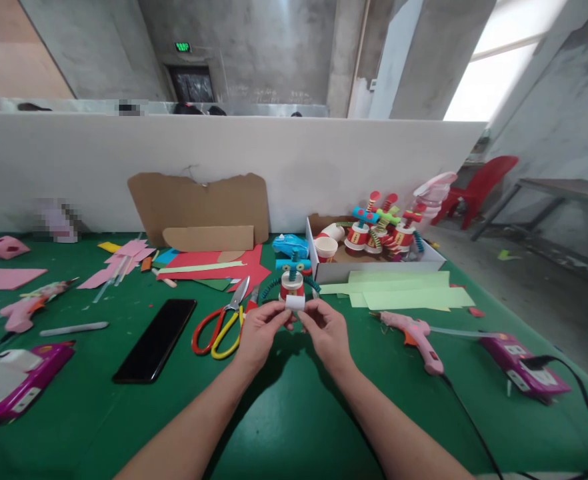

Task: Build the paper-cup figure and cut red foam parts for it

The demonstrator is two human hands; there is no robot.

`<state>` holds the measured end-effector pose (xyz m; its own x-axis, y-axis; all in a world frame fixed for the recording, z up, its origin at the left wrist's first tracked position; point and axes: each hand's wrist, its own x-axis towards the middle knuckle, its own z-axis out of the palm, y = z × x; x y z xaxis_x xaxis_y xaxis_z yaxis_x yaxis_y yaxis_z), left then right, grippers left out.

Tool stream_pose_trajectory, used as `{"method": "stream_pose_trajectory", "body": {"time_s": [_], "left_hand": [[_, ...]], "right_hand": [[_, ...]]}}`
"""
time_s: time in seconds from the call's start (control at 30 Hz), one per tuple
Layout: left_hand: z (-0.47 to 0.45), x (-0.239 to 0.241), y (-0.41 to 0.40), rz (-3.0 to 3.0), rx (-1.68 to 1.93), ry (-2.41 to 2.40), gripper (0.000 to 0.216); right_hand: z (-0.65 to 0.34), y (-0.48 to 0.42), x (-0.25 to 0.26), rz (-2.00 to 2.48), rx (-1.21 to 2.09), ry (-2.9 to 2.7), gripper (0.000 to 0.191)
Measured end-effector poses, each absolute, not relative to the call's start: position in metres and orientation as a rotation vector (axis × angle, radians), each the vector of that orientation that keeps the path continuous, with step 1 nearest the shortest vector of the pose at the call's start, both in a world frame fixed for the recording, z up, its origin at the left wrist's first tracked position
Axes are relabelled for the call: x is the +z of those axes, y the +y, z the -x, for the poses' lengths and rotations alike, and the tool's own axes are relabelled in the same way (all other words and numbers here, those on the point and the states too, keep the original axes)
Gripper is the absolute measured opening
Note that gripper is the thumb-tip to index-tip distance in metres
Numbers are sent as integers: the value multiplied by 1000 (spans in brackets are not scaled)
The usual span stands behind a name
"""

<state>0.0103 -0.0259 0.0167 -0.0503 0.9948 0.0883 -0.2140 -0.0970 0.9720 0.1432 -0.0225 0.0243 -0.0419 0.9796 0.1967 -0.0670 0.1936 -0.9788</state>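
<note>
Between my fingertips is a small white paper roll [295, 303], pinched at its left end by my left hand [264, 331] and at its right end by my right hand [328, 331]. Both hands are closed on it above the green table. Right behind the roll stands a paper-cup figure [291, 283], red and white, with a blue crosspiece on top and dark green coiled arms at its sides. The roll hides part of the cup's front. Scissors [225, 327] with one red and one yellow handle lie left of my left hand.
A shallow box [374, 271] holds several similar cup figures. Green paper strips [404, 290], a pink glue gun [417, 337] and a purple power strip [527, 367] lie at right. Leftward are a black phone [155, 341], red paper [214, 263], cardboard [204, 210] and another glue gun [27, 310].
</note>
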Motion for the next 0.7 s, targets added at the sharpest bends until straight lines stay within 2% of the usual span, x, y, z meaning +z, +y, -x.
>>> {"method": "stream_pose_trajectory", "body": {"time_s": [0.23,0.5,0.7], "left_hand": [[-10,15,-24,-1075,1369,1020,20],[-11,21,-21,-1013,1385,1053,35],[-9,24,-21,-1045,1381,1117,29]], "right_hand": [[-143,-19,20,1026,1186,-1235,22],[-144,-13,18,1047,1190,-1184,25],[-145,-13,20,1038,1216,-1192,27]]}}
